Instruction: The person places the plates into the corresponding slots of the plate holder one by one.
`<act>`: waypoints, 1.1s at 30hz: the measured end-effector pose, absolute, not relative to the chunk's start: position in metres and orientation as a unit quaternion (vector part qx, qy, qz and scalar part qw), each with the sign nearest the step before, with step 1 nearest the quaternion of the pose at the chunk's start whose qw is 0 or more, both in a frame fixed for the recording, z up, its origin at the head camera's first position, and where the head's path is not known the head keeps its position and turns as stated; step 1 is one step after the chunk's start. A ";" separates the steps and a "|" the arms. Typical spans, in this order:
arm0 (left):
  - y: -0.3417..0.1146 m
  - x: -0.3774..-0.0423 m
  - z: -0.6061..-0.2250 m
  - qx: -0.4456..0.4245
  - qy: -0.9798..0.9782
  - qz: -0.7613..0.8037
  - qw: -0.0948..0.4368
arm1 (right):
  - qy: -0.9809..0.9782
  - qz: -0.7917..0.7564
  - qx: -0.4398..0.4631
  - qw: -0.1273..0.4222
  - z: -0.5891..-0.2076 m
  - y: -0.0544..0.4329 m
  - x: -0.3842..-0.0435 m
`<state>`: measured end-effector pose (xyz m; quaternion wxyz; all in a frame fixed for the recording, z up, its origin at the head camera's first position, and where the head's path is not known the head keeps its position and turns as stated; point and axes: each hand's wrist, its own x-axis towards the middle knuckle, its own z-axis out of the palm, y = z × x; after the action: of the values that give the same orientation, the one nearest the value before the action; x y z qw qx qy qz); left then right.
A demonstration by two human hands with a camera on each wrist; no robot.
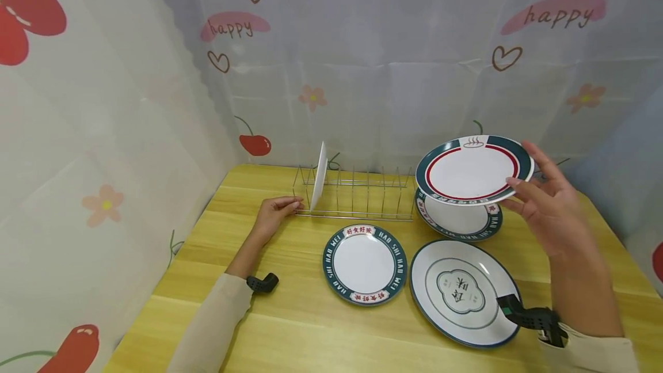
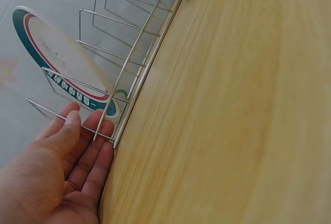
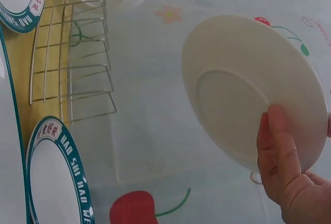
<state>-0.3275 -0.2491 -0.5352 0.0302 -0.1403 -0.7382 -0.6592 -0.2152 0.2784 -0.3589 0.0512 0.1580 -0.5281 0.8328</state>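
Gripping a red-ringed plate point(image 1: 472, 171) by its right rim with our right hand point(image 1: 555, 209), we pinch the near left corner of the wire rack point(image 1: 353, 212) with our left hand point(image 1: 274, 216).

left hand point(image 1: 273, 216): low, fingers point(image 2: 95, 169) curled | right hand point(image 1: 555, 212): raised, fingers pinching

Counter point(image 1: 290, 327): surfaced in light yellow wood grain.
Wire rack point(image 1: 353, 194): set near the far edge, left of centre, built of thin silver wire with upright dividers.
Lettered plate point(image 1: 365, 265): laid face up in front of the rack, its dark green rim printed "HAO SHI HAO WEI".
Large plate point(image 1: 461, 293): laid face up just to the right, edged in blue, marked with a central emblem.
Far plate point(image 1: 458, 220): placed beyond the large one, right of the rack, green-rimmed, partly hidden.
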 end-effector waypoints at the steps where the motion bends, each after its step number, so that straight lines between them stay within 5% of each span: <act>1: -0.250 -0.328 -0.535 -0.141 -0.737 -0.660 0.030 | -0.531 0.830 0.162 0.050 -0.358 0.275 -0.215; 33: -0.249 -0.327 -0.538 -0.134 -0.733 -0.667 0.034 | -0.653 0.744 0.143 0.008 -0.343 0.195 -0.212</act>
<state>-0.3274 -0.2492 -0.5381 0.0338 -0.1336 -0.7326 -0.6665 -0.2117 0.1948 -0.3428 0.0081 0.1429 -0.6530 0.7437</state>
